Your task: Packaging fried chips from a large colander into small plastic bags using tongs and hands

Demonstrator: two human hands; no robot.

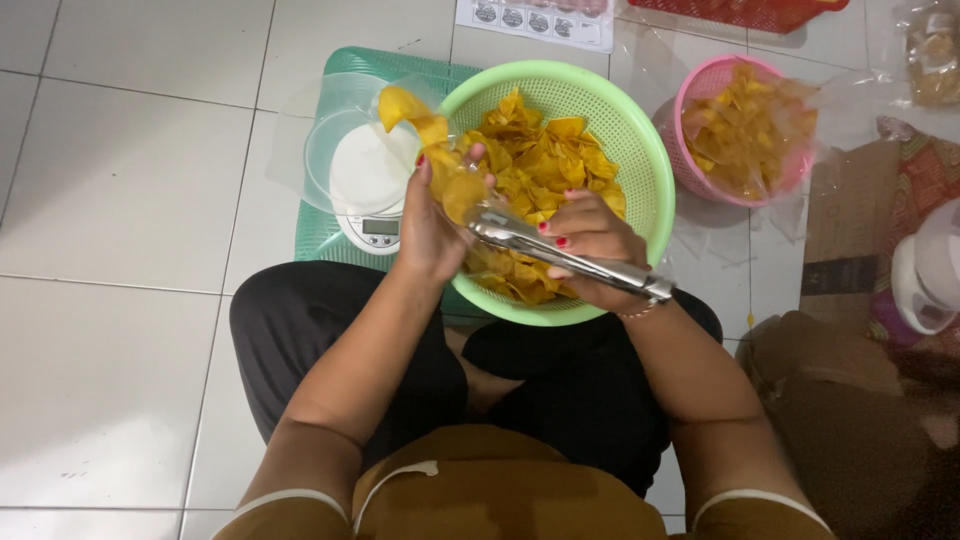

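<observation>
A light green perforated basket (640,150) full of yellow chips (545,160) sits in front of my crossed legs. My left hand (430,225) holds a clear plastic bag (440,150) that has some chips in it, at the basket's left rim. My right hand (590,235) grips metal tongs (560,255) over the basket, their tips pointing left toward the bag's mouth. A small white digital scale (372,185) stands just left of the basket on a green mat (345,70).
A pink basket (700,100) with bagged chips stands at the right. Beyond it lie a cardboard piece (850,220), a red tray (740,12) and a white appliance (930,270). A printed sheet (530,20) lies at the top on the white tiled floor (110,300).
</observation>
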